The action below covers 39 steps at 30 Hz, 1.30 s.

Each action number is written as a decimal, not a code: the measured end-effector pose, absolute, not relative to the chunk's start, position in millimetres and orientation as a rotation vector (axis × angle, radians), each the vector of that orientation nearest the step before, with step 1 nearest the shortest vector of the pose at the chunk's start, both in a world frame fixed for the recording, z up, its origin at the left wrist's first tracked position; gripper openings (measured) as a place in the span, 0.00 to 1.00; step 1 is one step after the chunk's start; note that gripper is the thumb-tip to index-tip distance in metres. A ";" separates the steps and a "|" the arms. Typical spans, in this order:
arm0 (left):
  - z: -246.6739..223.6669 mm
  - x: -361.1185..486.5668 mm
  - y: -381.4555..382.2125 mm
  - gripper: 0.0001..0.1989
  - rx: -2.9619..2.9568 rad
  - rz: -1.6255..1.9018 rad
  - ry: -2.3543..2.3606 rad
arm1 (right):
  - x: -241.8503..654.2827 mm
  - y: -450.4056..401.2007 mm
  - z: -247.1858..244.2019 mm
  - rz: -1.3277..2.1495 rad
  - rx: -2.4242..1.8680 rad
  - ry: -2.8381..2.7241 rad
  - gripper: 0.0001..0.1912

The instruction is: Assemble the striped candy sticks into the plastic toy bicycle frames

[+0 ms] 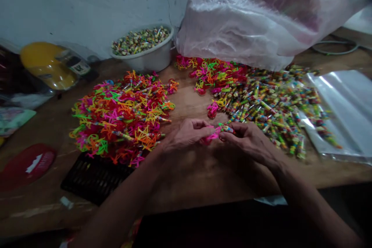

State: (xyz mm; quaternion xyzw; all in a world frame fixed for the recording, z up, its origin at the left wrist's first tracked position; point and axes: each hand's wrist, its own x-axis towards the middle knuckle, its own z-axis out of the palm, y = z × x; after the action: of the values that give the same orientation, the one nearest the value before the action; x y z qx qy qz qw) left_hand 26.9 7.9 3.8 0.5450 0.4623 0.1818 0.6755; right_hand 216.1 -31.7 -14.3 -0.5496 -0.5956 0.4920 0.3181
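Note:
Near the middle of the wooden table, my left hand (190, 133) is closed on a small pink plastic piece (211, 135). Facing it, my right hand (244, 137) pinches a small candy-filled tube (227, 128) with coloured bits inside. The two pieces meet between my fingertips; I cannot tell whether they are joined. To the right lies a heap of similar tubes (270, 112). Behind my hands is a pile of pink, red and yellow plastic pieces (217, 73). A larger heap of bright plastic pieces with tubes among them (124, 112) lies to the left.
A white tub (145, 60) full of tubes stands against the wall. A big translucent plastic bag (241, 27) bulges over the back right. Clear plastic bags (348, 112) lie at right. At left are a black basket (90, 178), a red disc-shaped item (27, 164) and a yellow object (43, 64).

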 end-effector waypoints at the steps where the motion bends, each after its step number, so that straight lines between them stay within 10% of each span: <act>1: 3.9 28.2 9.7 0.11 1.281 0.341 1.023 | 220.7 -29.4 -12.5 1.330 -1.416 -1.619 0.14; 39: -34.2 29.3 -35.5 0.10 0.539 0.668 0.900 | 175.5 -80.6 -60.6 0.565 -1.398 -1.467 0.10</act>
State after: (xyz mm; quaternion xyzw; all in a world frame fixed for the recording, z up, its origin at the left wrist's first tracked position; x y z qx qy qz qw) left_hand 29.3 -35.5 -34.2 0.2525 0.4216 0.3130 0.8127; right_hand 175.5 -80.6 -60.6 -0.5770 -0.6056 0.2333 0.4959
